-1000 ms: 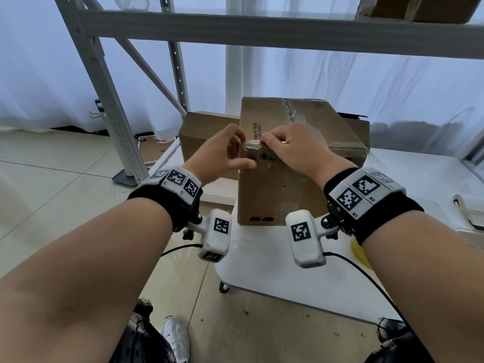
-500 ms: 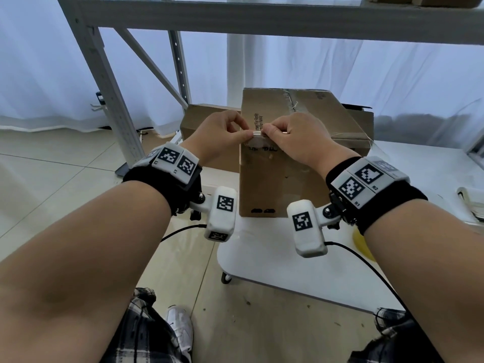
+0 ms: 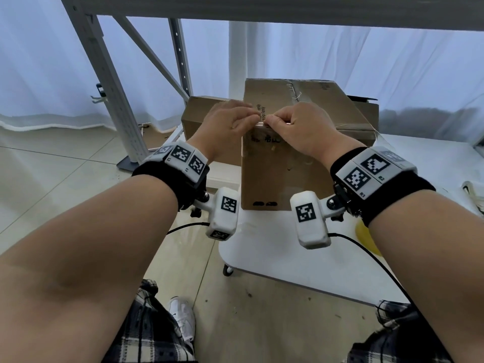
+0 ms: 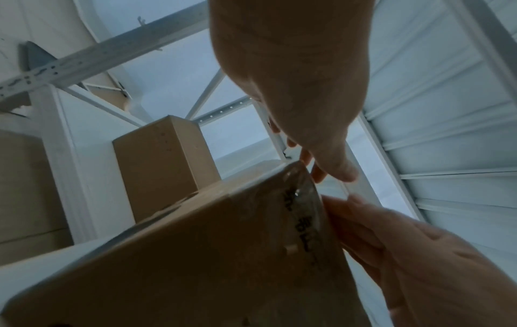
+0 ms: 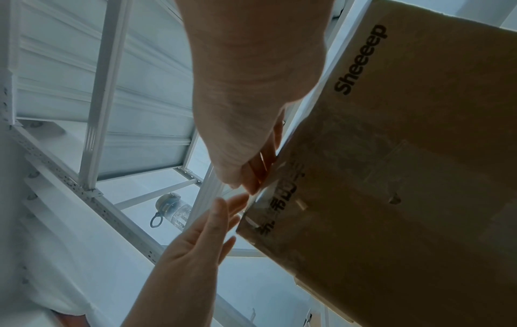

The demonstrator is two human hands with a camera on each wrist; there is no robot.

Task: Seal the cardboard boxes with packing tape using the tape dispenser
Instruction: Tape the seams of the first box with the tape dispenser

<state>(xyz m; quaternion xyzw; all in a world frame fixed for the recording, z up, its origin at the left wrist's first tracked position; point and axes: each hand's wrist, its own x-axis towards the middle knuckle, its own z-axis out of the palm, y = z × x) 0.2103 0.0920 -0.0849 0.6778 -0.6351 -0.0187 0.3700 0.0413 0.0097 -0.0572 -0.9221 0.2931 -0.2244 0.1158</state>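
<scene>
The cardboard box (image 3: 285,163) stands upright on the white table (image 3: 301,252), close to that table's near-left corner. Its side panel reads "Sheeeep" in the right wrist view; its top shows partial print ending "For Family". Handwritten black characters sit beneath clear tape (image 4: 300,199) at the near top edge and cannot be read.

Your left hand (image 3: 230,121) and right hand (image 3: 298,127) meet at that edge, fingers curled, pinching the tape end between fingertips.

Compared with half a second ago, both hands remain at that edge and the box has not shifted.

A second box (image 3: 201,119) stands just behind to the left. A grey shelving post (image 3: 112,95) rises further left, and bare tabletop lies right of the box.
</scene>
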